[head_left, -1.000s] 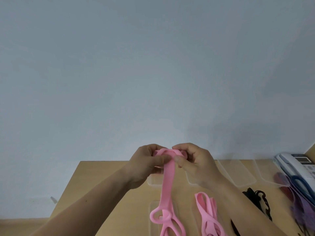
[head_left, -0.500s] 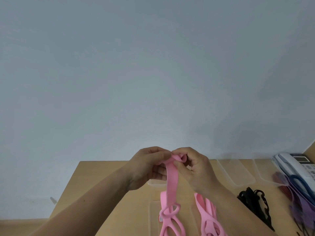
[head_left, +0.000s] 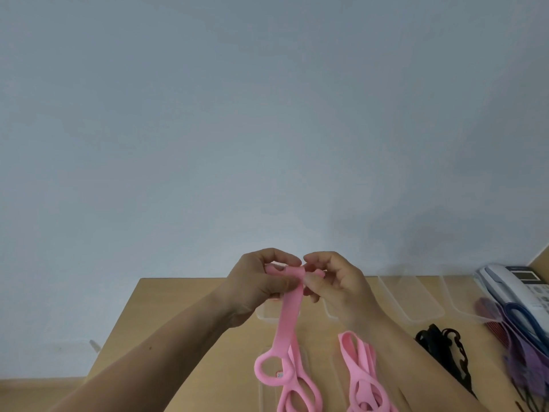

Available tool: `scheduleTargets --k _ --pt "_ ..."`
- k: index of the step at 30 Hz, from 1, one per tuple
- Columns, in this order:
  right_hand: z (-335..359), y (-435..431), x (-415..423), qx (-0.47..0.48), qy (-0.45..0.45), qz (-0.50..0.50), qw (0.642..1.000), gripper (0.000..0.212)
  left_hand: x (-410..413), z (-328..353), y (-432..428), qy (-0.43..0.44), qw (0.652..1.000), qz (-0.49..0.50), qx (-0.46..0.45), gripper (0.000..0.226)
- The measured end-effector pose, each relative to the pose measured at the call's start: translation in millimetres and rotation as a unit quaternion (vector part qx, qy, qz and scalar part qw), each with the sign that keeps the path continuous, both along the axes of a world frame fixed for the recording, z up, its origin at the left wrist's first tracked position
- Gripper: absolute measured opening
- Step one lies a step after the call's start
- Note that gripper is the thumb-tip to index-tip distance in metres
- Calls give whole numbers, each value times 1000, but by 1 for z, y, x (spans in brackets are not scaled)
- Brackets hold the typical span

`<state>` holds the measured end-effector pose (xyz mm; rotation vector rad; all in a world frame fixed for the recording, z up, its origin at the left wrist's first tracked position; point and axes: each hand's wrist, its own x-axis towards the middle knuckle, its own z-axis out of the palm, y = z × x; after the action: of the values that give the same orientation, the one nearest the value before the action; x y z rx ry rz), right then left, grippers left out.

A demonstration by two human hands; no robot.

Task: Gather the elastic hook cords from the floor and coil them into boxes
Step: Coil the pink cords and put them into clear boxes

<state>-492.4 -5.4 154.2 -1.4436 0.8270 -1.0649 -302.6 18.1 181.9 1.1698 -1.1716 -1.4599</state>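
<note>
Gripping pink cord (head_left: 289,316) at its folded top with left hand (head_left: 261,281), fingers curled round it; pinching the same fold with right hand (head_left: 338,283), thumb against forefinger. Held up over wooden table (head_left: 178,322), loop end dangling (second pink cord (head_left: 359,370) lying just beside, rightward). Further right: black cord (head_left: 439,343), clear boxes (head_left: 416,292) behind.

The left hand (head_left: 258,283) and right hand (head_left: 338,283) are pinching the folded top of a pink cord (head_left: 289,316), which is hanging above the table (head_left: 178,307). A second pink cord (head_left: 359,370) is lying on the table, with a black cord (head_left: 439,343) and clear boxes (head_left: 416,298) nearby.
</note>
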Motion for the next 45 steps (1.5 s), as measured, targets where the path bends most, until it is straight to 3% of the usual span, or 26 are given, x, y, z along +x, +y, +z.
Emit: scheduleTargets --k 3,5,8,12,18,25,30,39,45 --pt "0 -1 -1 2 41 8 999 21 0 -1 0 -56 998 3 -23 39" --pt "0 -1 -2 -11 66 2 998 17 0 -1 2 -73 997 -10 -29 31" --pt "2 -1 -4 -50 86 -12 995 10 2 -2 4 -39 998 -42 -11 27" --pt "0 1 -2 -59 80 -30 995 16 5 3 3 -5 997 -64 30 29" --pt "0 1 4 -71 55 -60 994 32 4 1 2 -52 997 -32 37 31" --pt "-1 3 8 -116 75 -62 988 32 7 5 2 -23 996 -52 64 26" --pt "-2 4 4 -156 106 -47 981 28 8 6 2 0 995 -69 75 40" --pt "2 4 1 -25 -5 17 1000 26 7 3 -2 30 998 -37 41 32" --pt "4 -2 4 8 75 -14 997 15 6 -2 -2 -40 998 -38 -19 29"
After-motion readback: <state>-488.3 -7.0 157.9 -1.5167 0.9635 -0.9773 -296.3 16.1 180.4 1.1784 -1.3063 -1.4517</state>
